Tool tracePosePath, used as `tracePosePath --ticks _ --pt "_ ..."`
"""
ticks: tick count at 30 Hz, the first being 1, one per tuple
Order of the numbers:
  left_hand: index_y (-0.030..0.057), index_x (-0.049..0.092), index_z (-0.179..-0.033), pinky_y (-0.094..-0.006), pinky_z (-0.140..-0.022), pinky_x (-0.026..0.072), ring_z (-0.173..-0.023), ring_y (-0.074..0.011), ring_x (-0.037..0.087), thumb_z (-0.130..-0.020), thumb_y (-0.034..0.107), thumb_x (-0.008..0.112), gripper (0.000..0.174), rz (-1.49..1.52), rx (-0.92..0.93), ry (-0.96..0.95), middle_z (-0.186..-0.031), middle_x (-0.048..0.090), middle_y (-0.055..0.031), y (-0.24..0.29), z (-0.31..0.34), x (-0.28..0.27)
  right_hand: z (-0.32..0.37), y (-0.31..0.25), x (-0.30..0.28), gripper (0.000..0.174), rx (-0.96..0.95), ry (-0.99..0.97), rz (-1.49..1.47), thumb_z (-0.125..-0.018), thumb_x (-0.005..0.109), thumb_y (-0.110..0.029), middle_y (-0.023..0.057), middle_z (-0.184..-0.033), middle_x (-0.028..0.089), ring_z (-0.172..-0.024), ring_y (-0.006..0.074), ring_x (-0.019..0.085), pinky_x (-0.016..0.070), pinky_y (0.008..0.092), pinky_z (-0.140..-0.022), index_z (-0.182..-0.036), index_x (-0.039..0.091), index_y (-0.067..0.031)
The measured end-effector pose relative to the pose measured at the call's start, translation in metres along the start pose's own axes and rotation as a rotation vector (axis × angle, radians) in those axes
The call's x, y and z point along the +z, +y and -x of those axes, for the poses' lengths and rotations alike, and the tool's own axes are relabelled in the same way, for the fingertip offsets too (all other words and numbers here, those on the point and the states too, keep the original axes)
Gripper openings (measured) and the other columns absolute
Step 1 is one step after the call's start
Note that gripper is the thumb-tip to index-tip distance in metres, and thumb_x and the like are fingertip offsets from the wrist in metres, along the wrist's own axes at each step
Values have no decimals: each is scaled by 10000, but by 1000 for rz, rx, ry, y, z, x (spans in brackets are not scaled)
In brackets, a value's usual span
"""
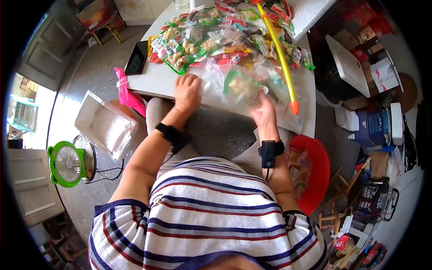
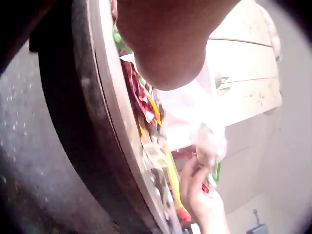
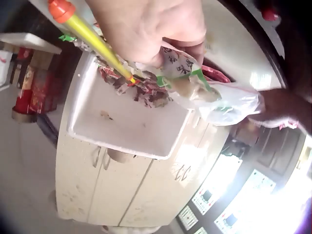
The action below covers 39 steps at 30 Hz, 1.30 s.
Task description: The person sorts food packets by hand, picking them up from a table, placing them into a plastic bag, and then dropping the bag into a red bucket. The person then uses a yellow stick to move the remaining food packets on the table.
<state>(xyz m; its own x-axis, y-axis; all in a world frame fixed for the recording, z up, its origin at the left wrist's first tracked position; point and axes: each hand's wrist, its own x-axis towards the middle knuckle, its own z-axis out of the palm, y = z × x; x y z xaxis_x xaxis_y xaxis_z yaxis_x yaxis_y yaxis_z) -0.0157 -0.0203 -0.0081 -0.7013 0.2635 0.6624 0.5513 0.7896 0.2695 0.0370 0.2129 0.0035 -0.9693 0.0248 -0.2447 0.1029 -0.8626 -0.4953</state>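
Observation:
My right hand (image 1: 264, 110) pinches a clear snack packet (image 1: 240, 85) with green trim and pale pieces inside, at the table's near edge. In the right wrist view, dark printed characters show on the packet (image 3: 190, 85), under the thumb and fingers. A clear plastic bag (image 3: 234, 105) stretches from it toward my left hand (image 3: 282, 107), where its end narrows at the fingers. From the head view, the left hand (image 1: 186, 94) has curled fingers above the table edge, left of the packet. Its fingertips are hidden in the left wrist view.
Many snack packets (image 1: 198, 42) are heaped across the table. A yellow stick (image 1: 281, 58) with orange ends lies over their right side; a phone (image 1: 137, 58) is at the left edge. A red tub (image 1: 315, 173) stands beside my right leg, a white foam box (image 1: 96, 119) and green fan (image 1: 67, 164) at left.

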Motion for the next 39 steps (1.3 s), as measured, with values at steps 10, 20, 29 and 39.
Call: tracePosePath --ticks 10,20,29,39 --pt "139 510 -1010 -452 -899 241 -1079 -236 358 -601 82 520 413 -378 71 -460 -1085 452 -94 -39 -4 -48 -8 32 -9 168 -163 71 282 -791 466 -66 111 -893 509 -823 231 520 425 385 -720 -930 464 28" --pt "49 515 -783 -348 -711 402 -813 -277 478 -627 178 596 218 155 107 -285 -842 504 -107 51 5 -15 -10 31 -7 186 -81 114 194 -787 473 -82 102 -894 524 -817 234 525 435 398 -713 -945 475 15" --pt "51 509 -720 -348 -708 380 -820 -274 471 -663 141 530 108 115 22 -260 -823 510 -94 57 10 -14 -8 42 6 140 -116 126 310 -770 508 -92 94 -825 529 -730 196 532 449 344 -650 -872 478 0" --pt "21 490 -769 -380 -793 364 -902 -321 451 -658 10 529 118 417 -71 -180 -919 502 -133 39 20 -3 -12 57 7 131 -31 93 226 -769 482 -63 103 -792 530 -693 220 545 461 373 -634 -871 463 15"
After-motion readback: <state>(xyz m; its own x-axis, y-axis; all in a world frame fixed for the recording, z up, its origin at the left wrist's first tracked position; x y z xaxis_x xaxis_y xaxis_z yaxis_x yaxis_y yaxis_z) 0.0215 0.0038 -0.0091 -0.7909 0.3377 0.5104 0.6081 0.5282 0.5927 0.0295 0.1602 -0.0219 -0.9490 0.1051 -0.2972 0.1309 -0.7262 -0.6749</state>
